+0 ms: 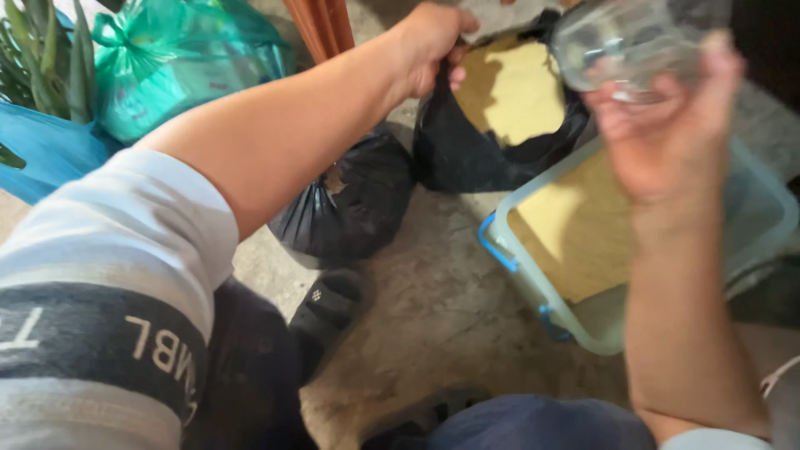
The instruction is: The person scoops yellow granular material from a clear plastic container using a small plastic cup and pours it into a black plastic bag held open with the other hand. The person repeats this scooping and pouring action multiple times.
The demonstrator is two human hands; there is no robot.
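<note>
Bare concrete floor [442,308], rough and stained, with teal plastic bags [179,58] and green leaves at the top left corner. Near the middle, knotted black bag [354,200]; beside it, open black bag [479,146] full of yellow powder [512,92], rim pinched shut in left hand [429,46]. At the right edge, clear lidless box [583,325] holding more yellow powder. Above the box, right hand [667,137] wrapped around blurred clear glass jar [629,37], contents impossible to tell

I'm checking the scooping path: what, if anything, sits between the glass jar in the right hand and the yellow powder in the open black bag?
Nothing visible. The right hand holds the glass jar right above the black bag, whose mouth the left hand holds open, leaving the yellow powder uncovered.
</note>
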